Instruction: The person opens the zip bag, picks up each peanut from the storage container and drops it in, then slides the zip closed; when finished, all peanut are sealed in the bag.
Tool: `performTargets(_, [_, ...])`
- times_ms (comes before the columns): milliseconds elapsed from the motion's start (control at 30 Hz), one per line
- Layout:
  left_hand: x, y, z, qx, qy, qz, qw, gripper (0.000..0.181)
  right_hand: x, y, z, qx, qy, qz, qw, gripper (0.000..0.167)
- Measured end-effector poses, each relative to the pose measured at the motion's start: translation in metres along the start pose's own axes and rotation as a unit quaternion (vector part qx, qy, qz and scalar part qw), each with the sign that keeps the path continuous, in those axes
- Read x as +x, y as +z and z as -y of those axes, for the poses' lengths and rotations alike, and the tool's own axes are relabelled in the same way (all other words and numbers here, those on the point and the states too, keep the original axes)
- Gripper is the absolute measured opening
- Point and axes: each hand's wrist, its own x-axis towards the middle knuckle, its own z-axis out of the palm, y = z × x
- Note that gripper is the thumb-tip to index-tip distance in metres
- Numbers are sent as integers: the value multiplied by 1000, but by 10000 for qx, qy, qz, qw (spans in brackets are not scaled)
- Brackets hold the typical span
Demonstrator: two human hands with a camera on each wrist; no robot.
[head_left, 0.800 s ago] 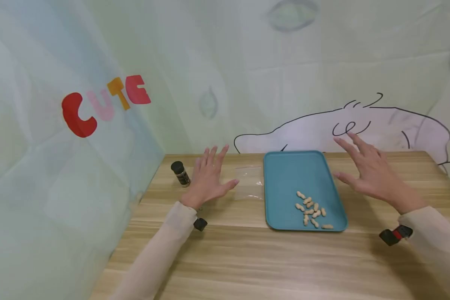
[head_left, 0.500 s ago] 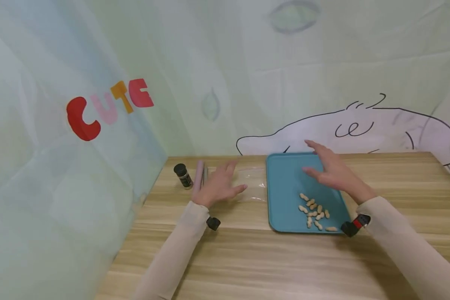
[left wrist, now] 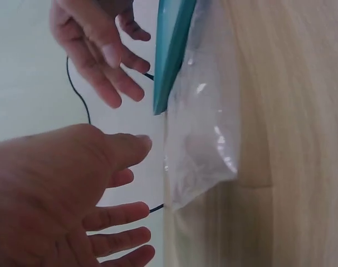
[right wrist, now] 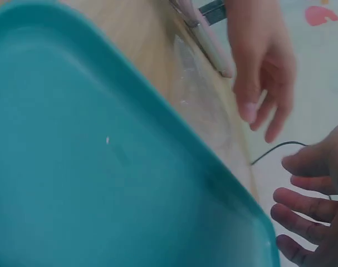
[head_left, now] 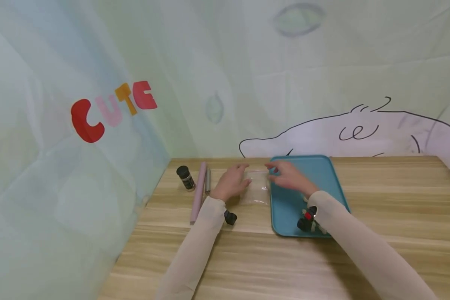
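A clear plastic bag (head_left: 258, 189) lies flat on the wooden table against the left side of a blue tray (head_left: 322, 175). My left hand (head_left: 230, 182) hovers at the bag's left edge, fingers spread and holding nothing. Over the tray's upper left part is my right hand (head_left: 290, 178), empty, its fingers loosely bent toward the bag. In the left wrist view the bag (left wrist: 205, 128) shows beside both hands, untouched. My right forearm covers most of the peanuts (head_left: 313, 226) in the tray.
Left of my left hand lie a pink roll (head_left: 198, 193) and a thin grey roll (head_left: 208, 181). A black-capped jar (head_left: 186, 178) stands farther left. A printed curtain (head_left: 217, 75) hangs behind the table (head_left: 247, 266).
My right hand has come left from beyond the tray to above its left part. My left hand has moved right, uncovering the two rolls. Both hands are closer together.
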Motion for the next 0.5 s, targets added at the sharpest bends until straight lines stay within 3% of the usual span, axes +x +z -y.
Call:
performTargets(167, [7,5,0,-38,54,7,10000,52,16,12,1,-198,131,99,9997,48])
performTargets(500, [17,17,-5,-123,-274,-5,9995,44,31,21,-8,-609,426,255,9969,46])
